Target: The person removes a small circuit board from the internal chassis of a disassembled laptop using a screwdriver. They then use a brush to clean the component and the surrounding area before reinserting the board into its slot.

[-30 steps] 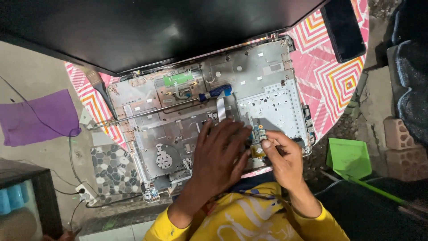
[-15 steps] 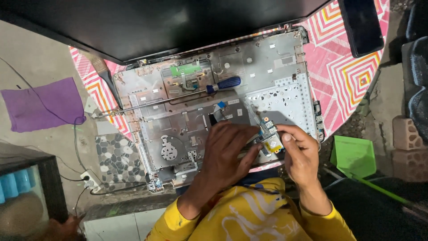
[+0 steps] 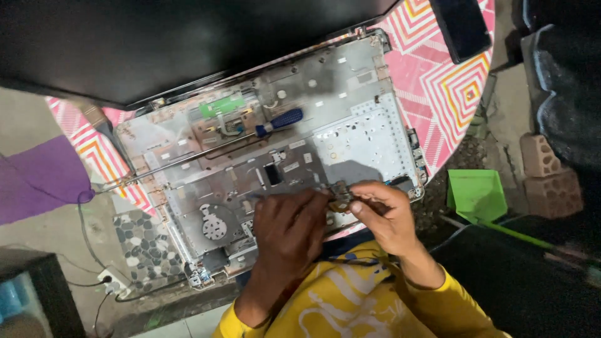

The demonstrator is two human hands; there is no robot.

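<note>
1. At the near edge of the opened laptop chassis (image 3: 350,125), both hands meet over a small circuit board (image 3: 340,199), which sits just above the chassis's lower rim.
2. The right hand (image 3: 383,216) pinches the small circuit board between thumb and fingertips, the other fingers curled in.
3. The left hand (image 3: 289,235) lies knuckles-up just beside it, fingers drawn together toward the board; whether they grip it cannot be told from here.
4. The chassis lies tilted on a pink patterned table (image 3: 447,87); its right edge runs close to the table's curved rim, with only a narrow strip of cloth showing there.
5. The laptop's dark lid (image 3: 156,44) stands open at the far side and closes off that edge.
6. A blue-handled screwdriver (image 3: 278,122) rests inside the chassis shell, well apart from the hands, its shaft pointing left toward a green circuit board (image 3: 220,105) seated in the upper part of the shell.
7. A round fan grille (image 3: 213,226) shows in the lower left of the shell, just left of the left hand.
8. A dark phone (image 3: 462,26) lies on the table's far right corner.
9. Off the table to the right, a green dustpan (image 3: 477,195) sits on the ground; to the left, a purple cloth (image 3: 37,178) and a power strip (image 3: 114,283) with cables.
</note>
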